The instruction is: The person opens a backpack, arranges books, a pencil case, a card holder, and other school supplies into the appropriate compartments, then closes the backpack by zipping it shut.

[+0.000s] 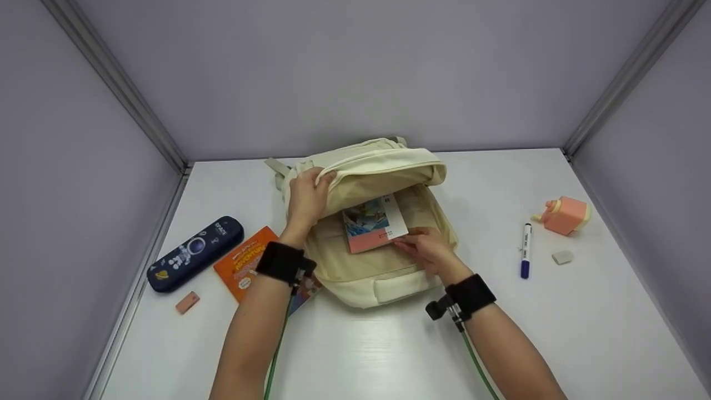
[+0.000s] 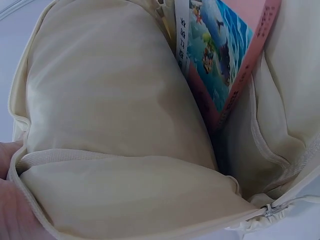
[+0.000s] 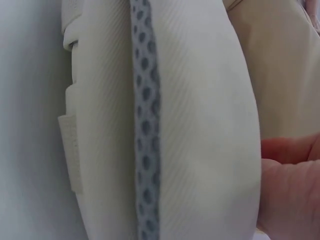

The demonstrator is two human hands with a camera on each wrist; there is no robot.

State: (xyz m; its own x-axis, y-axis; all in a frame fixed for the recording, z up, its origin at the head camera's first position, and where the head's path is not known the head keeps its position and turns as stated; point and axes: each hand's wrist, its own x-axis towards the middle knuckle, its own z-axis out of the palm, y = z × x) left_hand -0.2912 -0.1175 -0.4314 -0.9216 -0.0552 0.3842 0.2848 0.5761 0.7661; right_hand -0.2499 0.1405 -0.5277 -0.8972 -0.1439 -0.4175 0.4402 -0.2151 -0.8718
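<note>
A cream backpack lies open on the table. My left hand grips the edge of its raised front panel; in the left wrist view, part of that hand shows at the zipper edge. Inside the bag is a book with a blue picture and a pink band, slanting into the main compartment in the left wrist view. My right hand reaches in over the bag's right side and pinches the book's lower right corner. In the right wrist view, the bag's side hides the book from the thumb and finger.
An orange book lies left of the bag, partly under the left forearm. Further left are a navy pencil case and a pink eraser. On the right are a marker, a grey eraser and an orange pencil sharpener.
</note>
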